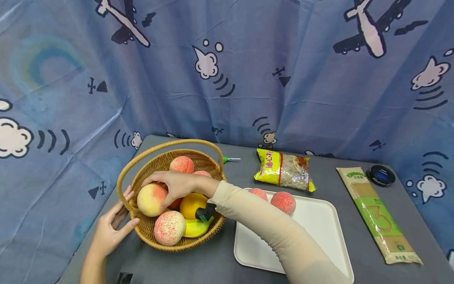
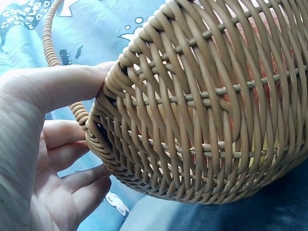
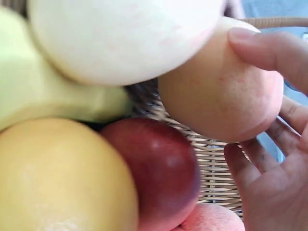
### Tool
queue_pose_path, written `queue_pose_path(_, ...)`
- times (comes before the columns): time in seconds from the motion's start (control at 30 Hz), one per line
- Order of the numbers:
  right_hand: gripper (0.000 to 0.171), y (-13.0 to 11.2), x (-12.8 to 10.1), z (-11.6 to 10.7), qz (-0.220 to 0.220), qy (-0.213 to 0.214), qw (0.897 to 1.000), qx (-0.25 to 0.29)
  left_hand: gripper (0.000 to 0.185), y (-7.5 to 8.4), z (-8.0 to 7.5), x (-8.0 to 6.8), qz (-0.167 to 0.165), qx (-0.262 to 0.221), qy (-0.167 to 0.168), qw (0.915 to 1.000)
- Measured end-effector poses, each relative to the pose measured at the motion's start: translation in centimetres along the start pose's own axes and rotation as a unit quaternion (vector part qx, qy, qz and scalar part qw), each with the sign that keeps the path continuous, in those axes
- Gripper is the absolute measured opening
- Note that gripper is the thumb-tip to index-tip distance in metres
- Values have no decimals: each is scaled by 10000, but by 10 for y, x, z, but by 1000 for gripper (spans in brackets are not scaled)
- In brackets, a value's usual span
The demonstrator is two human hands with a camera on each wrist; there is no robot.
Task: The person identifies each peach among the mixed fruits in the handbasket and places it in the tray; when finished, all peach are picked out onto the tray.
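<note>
From the head camera I see my right hand (image 1: pixel 173 184) reaching across into the wicker basket (image 1: pixel 149 230), fingers curled over a pale peach (image 1: pixel 150 198) at the basket's left rim. My left hand (image 1: pixel 111 228) rests against the outside of the basket on that same side, fingers straight and spread, thumb near the rim. The basket stands on the grey table (image 1: pixel 213 264), left of a white tray (image 1: pixel 319 225). More peaches, an orange fruit (image 1: pixel 191 204) and a yellow banana (image 1: pixel 195 228) lie in the basket. Two peaches (image 1: pixel 283 202) sit on the far edge of the tray. Beyond it lie a yellow bag (image 1: pixel 283 169), a long packet of spaghetti (image 1: pixel 377 215) and a dark round lid (image 1: pixel 380 174).

On the left wrist view, my left hand (image 2: pixel 43 159) lies open on the basket wall (image 2: pixel 202 110), the thumb pressed to the woven rim, the other fingers straight below the handle's base.

On the right wrist view, my right hand (image 3: pixel 269 159) cups the peach (image 3: pixel 216 91), thumb on top, fingers beneath it. The peach touches a dark red fruit (image 3: pixel 159 168) and a pale one above.
</note>
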State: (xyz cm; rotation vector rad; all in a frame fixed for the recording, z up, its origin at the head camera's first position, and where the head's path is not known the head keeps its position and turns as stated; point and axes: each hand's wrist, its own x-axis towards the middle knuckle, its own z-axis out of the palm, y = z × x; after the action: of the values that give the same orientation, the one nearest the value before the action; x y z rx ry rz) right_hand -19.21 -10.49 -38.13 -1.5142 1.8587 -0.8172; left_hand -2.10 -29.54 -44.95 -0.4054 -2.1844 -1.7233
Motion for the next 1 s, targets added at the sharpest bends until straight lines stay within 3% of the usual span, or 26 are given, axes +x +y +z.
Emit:
queue_pose_path(0.2, 72, -8, -8, -10, -4, 344, 9994, 88, 68, 3, 1, 1, -63, 1, -27, 10000)
queue_pose_path(0.47, 73, -31, -39, -24, -433, 726, 9964, 113, 68, 5, 1, 1, -120, 158, -7, 9998)
queue_pose_path(0.67, 72, -41, -75, -28, -912, 1365, 9862, -236, 69, 4, 0, 1, -44, 186, -9, 9998)
queue_pose_path(0.8, 72, -40, -103, -28, -1148, 1670, 9792, -84, 68, 2, -1, 0, 94, 164, -58, 9998)
queue_pose_path(1.0, 74, -37, -155, -27, -1011, 2185, 9706, -23, 69, 2, 0, -2, 23, 115, -27, 9999)
